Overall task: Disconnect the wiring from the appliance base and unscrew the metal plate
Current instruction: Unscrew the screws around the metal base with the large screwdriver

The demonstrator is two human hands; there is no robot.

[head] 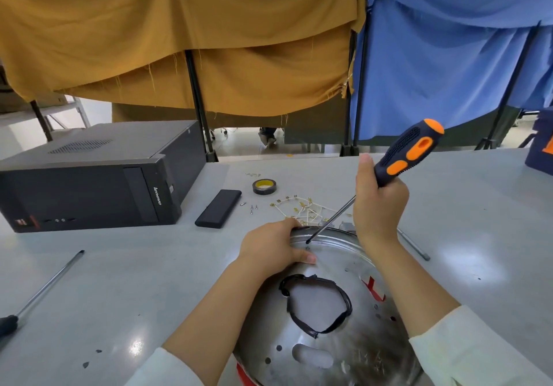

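The metal plate (326,319) lies on the table (119,281) before the person, 1 screw (308,248) near its far rim. The left hand (275,248) clamps that rim; the right hand (378,203) grips the screwdriver (401,161), whose tip hovers just off the screw (steeply tilted). It could slip out and gouge the nearby thumb.

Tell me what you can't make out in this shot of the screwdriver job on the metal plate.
All in the head view:
- Screw head under the screwdriver tip: too small to tell its type or whether the tip is seated.
- Metal plate near edge: cut off by the bottom of the frame.
- Left hand fingertips: hidden behind the plate's far rim.
- Loose wiring connectors: too small to count.
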